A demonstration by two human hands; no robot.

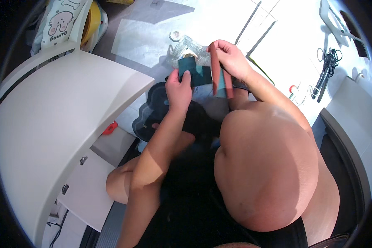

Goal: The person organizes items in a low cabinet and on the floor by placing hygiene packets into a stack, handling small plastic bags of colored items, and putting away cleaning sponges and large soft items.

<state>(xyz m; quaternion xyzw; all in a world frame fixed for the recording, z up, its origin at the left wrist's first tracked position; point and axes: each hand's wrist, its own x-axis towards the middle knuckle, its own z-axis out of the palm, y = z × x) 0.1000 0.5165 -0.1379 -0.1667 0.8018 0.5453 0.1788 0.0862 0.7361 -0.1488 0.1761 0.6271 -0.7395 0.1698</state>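
My left hand (179, 93) pinches a dark green flat piece (200, 77) with a stepped edge, thumb on top. Its far corner reaches the reddish-brown folded piece (215, 70), whose inner side looks pale teal. My right hand (234, 62) grips that piece near its upper end, fingers closed, and it hangs down beside the green one. Whether the two are leather, card or fabric I cannot tell. Just beyond the left hand lies crumpled clear bubble wrap (187, 46), with a small round whitish thing (175, 36) next to it.
A white curved-edge table (66, 120) fills the left side. Below my left hand is a black lobed tray-like object (146, 113). A red item (110, 128) lies under the table edge. At right are a bundled black cable (330, 68) and a red-tipped tool (292, 89). My bent knee rises between.
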